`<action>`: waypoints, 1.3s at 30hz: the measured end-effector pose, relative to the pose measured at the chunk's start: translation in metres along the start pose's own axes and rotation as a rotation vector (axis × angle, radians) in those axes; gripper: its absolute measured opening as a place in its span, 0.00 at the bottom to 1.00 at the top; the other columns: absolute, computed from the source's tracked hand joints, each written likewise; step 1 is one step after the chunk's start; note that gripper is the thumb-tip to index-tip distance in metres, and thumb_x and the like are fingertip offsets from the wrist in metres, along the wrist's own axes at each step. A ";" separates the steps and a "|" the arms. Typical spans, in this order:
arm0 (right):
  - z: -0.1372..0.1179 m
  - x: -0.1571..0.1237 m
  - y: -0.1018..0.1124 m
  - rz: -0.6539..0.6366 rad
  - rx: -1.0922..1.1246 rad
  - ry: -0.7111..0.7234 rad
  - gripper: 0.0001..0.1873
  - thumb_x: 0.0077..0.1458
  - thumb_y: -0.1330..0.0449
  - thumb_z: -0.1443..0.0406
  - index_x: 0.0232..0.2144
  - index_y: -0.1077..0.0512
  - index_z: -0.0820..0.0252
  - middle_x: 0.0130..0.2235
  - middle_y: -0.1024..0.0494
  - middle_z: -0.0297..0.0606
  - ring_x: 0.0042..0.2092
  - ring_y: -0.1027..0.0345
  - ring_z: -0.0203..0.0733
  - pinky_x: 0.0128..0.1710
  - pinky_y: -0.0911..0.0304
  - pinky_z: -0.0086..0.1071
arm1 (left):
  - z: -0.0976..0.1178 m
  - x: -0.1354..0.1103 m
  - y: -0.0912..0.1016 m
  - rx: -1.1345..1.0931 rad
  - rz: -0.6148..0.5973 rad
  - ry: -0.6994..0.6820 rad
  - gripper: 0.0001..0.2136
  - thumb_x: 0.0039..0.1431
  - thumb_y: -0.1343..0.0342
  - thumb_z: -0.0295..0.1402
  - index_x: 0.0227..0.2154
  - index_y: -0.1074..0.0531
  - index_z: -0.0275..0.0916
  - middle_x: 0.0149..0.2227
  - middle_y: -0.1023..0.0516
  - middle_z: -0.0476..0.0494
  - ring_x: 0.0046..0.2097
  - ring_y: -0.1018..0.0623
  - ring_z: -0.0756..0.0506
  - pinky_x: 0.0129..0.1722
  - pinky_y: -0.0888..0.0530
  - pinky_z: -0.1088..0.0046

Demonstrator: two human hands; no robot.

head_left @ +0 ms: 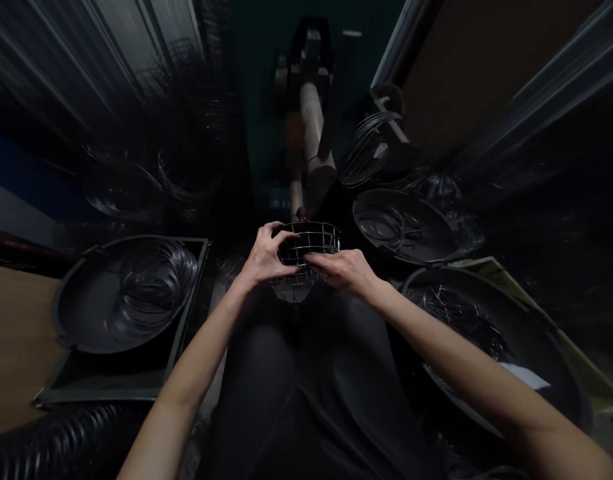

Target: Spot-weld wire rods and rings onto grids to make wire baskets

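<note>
A dim, crowded work area with dark pans of wire set around a seated person's lap.

On the left, a wide dark pan (99, 313) holding loose wire rings sits in a square tray (111, 383), with a ribbed black hose (61, 443) below it. On the right, an upper pan (411, 227) holds coiled wire, and a larger basin (491, 340) near it holds short wire pieces. Straight ahead stands a machine with a pale roller (313, 130). Wire coils (366, 150) lean beside it.

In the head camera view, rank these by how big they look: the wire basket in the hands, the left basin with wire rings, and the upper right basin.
1. Left basin, largest.
2. Upper right basin, though it sits farther from the camera, so this is unsure.
3. Wire basket, smallest, held by the left hand and right hand.
</note>
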State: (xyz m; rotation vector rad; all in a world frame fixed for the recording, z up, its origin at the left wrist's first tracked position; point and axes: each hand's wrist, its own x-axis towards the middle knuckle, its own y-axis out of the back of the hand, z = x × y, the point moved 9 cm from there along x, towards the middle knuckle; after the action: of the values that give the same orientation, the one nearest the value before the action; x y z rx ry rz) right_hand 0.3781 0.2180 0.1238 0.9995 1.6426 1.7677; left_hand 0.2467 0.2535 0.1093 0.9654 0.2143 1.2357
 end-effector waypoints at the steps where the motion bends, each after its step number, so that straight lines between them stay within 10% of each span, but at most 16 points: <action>1: -0.001 0.000 0.001 0.008 -0.006 0.004 0.17 0.63 0.48 0.63 0.49 0.24 0.49 0.44 0.18 0.34 0.31 0.25 0.35 0.24 0.47 0.27 | 0.000 -0.001 0.001 -0.006 0.003 0.001 0.30 0.39 0.29 0.36 0.49 0.29 0.42 0.56 0.40 0.37 0.59 0.36 0.34 0.59 0.32 0.51; 22: 0.010 0.023 0.016 -0.061 -0.055 -0.057 0.16 0.64 0.49 0.59 0.49 0.24 0.47 0.43 0.18 0.33 0.35 0.24 0.38 0.27 0.44 0.27 | -0.005 0.028 0.012 -0.046 -0.012 0.011 0.33 0.37 0.28 0.38 0.50 0.29 0.41 0.54 0.38 0.38 0.58 0.35 0.35 0.60 0.33 0.53; 39: 0.046 0.021 0.022 0.251 0.095 -0.288 0.13 0.61 0.45 0.57 0.39 0.23 0.55 0.40 0.25 0.39 0.35 0.33 0.37 0.27 0.48 0.28 | -0.022 0.055 0.017 -0.072 -0.009 0.071 0.30 0.37 0.28 0.38 0.47 0.28 0.39 0.50 0.34 0.40 0.55 0.31 0.39 0.58 0.32 0.58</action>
State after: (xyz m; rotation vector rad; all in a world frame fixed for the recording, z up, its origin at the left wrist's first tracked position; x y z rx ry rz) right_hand 0.4049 0.2599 0.1482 1.4842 1.4810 1.6161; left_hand 0.2411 0.3121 0.1271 0.8583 0.2280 1.2621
